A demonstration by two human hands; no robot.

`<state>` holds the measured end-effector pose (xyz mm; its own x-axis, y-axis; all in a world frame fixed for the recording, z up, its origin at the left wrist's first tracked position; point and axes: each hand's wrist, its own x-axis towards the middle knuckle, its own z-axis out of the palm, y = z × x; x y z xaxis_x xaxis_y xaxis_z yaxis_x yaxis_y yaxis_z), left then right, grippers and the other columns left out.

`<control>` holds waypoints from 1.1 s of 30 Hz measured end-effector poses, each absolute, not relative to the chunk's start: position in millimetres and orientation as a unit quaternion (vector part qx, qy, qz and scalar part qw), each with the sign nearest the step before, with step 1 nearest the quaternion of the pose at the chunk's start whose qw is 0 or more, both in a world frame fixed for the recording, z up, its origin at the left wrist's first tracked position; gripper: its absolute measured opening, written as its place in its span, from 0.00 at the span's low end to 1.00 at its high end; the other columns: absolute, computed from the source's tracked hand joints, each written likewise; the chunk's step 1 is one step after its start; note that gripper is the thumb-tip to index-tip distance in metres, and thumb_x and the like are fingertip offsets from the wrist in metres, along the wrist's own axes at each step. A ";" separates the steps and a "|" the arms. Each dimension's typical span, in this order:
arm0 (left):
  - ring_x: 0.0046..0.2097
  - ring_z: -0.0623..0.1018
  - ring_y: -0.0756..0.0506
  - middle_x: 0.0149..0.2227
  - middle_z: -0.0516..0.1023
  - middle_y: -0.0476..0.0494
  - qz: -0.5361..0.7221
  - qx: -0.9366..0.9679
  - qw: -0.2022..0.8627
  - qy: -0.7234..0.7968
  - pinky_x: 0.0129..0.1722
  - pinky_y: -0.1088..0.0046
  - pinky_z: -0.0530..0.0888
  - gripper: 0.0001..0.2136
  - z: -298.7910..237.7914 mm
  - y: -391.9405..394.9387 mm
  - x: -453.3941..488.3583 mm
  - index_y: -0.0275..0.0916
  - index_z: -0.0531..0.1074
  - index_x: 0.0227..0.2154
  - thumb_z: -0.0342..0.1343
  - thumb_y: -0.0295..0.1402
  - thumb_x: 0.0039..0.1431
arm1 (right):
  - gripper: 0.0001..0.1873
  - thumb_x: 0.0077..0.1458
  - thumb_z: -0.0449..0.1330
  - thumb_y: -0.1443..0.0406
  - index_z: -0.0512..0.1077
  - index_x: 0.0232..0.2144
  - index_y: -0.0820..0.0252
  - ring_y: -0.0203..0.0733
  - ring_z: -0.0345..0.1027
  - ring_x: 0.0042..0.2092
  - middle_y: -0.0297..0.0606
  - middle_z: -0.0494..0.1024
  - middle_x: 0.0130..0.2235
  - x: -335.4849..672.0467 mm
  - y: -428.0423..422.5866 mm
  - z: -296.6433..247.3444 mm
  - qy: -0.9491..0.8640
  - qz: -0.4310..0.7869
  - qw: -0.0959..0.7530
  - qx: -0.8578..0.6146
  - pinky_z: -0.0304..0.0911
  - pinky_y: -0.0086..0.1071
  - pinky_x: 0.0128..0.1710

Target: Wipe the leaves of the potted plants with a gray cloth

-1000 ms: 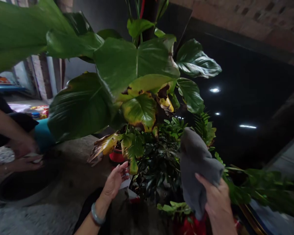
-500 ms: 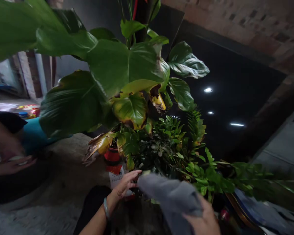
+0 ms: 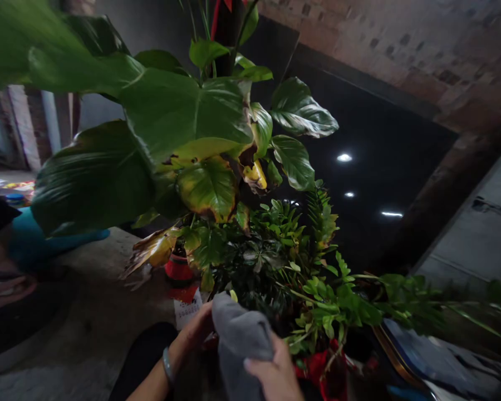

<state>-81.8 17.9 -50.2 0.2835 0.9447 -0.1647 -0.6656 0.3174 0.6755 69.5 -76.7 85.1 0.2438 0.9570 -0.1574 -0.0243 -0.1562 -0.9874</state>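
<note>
A grey cloth (image 3: pixel 242 334) hangs bunched in front of me, low in the head view. My right hand (image 3: pixel 275 367) grips it from the right, thumb pressed on the near side. My left hand (image 3: pixel 194 328), a pale bangle on its wrist, meets the cloth's left edge; its fingers are hidden behind the fabric. A small yellow-green tip (image 3: pixel 234 295), perhaps a leaf, shows just above the cloth. Dark low foliage (image 3: pixel 259 256) grows right behind it. Overhead spreads a large-leaved plant (image 3: pixel 179 111), some of its leaves yellowed and browned at the edges.
A red pot (image 3: pixel 178 268) and a printed paper (image 3: pixel 187 307) are left of my hands. Red fabric or plastic (image 3: pixel 328 370) lies at lower right, near a metal-rimmed tray (image 3: pixel 401 362). Another person's hand (image 3: pixel 8 284) is at far left. Behind stands a dark glossy panel (image 3: pixel 384 156).
The cloth has come left and more upright in my right hand. My left hand, earlier with fingers reaching out beside the cloth, now has them behind it. The view has shifted slightly right.
</note>
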 end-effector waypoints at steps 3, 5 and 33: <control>0.31 0.73 0.43 0.30 0.79 0.43 0.515 0.277 0.764 0.273 0.33 0.66 0.68 0.09 -39.3 14.5 -88.0 0.40 0.80 0.31 0.60 0.35 0.46 | 0.23 0.22 0.66 0.63 0.75 0.29 0.60 0.47 0.70 0.29 0.36 0.78 0.25 105.6 -55.0 128.9 -0.365 0.410 0.580 -0.602 0.65 0.37 0.33; 0.34 0.74 0.43 0.36 0.79 0.41 0.517 0.269 0.765 0.274 0.34 0.67 0.68 0.12 -31.2 11.2 -91.5 0.40 0.80 0.35 0.61 0.36 0.45 | 0.23 0.23 0.66 0.60 0.74 0.29 0.61 0.46 0.69 0.30 0.35 0.77 0.25 120.7 -27.4 150.7 -0.382 0.314 0.627 -0.602 0.63 0.35 0.33; 0.43 0.77 0.34 0.29 0.81 0.41 0.489 0.221 0.718 0.442 0.44 0.60 0.72 0.14 -31.1 5.0 -86.3 0.38 0.74 0.21 0.66 0.39 0.27 | 0.25 0.23 0.59 0.75 0.72 0.32 0.61 0.48 0.72 0.34 0.34 0.77 0.28 49.0 -65.3 72.9 -0.328 0.528 0.485 -0.615 0.65 0.37 0.35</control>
<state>-86.3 5.0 -31.1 0.1298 0.8983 -0.4198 -0.5080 0.4238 0.7499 49.0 -65.3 72.9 0.2266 0.9159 -0.3313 -0.1096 -0.3140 -0.9431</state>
